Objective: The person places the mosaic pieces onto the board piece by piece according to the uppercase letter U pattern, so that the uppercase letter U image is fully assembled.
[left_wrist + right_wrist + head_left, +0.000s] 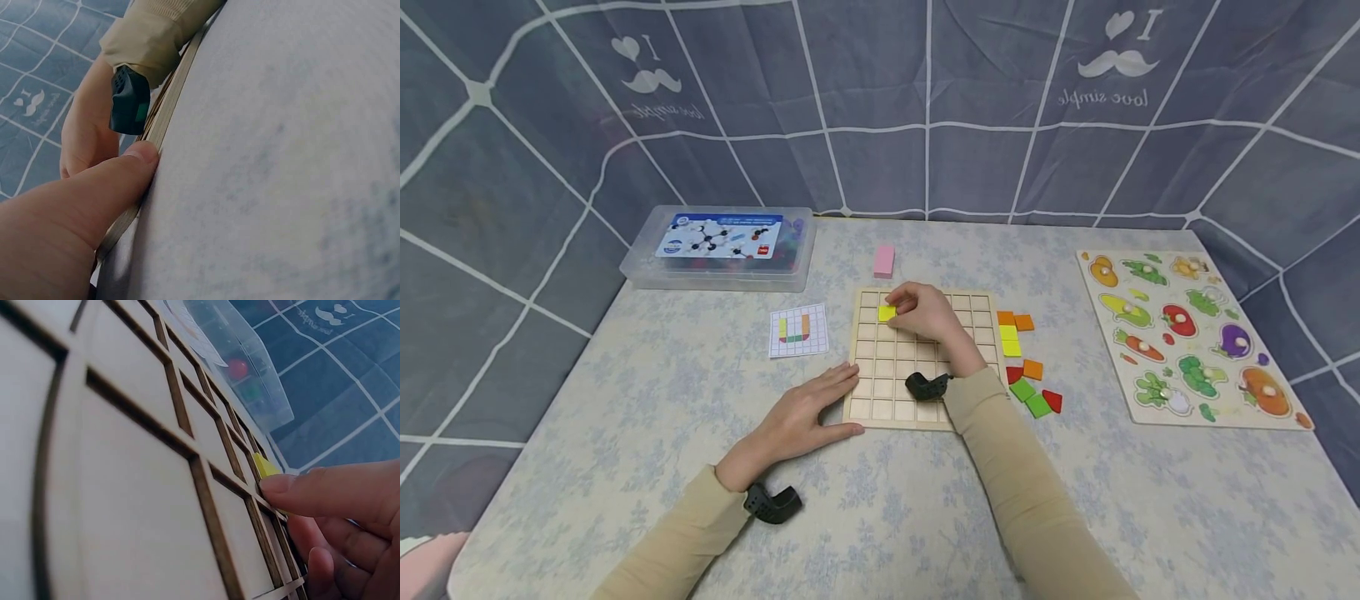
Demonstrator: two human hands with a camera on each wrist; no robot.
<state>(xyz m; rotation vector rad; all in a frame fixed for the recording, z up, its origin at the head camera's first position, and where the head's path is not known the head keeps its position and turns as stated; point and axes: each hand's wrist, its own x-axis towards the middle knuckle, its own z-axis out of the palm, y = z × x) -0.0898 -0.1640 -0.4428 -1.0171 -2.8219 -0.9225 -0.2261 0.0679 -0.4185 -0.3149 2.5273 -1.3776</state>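
Note:
A wooden grid board (880, 408) lies on the table. Over its upper left part, my right hand (928, 314) pinches a yellow square tile (887, 313) at one of the cells. From the right wrist, thumb and fingers meet at the yellow tile (265, 465), close against the grid's dividers. My left hand (805, 421) rests with fingers extended at the board's left edge, and its thumb (134, 164) touches the wooden side. Left of the board is a small card (798, 331) printed with a coloured pattern on a grid.
Loose orange (1033, 369), yellow (1010, 340), green (1022, 389) and red tiles (1052, 401) lie right of the board. A pink block (883, 262) sits behind it. A lidded plastic box (715, 271) stands back left; a vegetable puzzle board (1157, 350) lies right.

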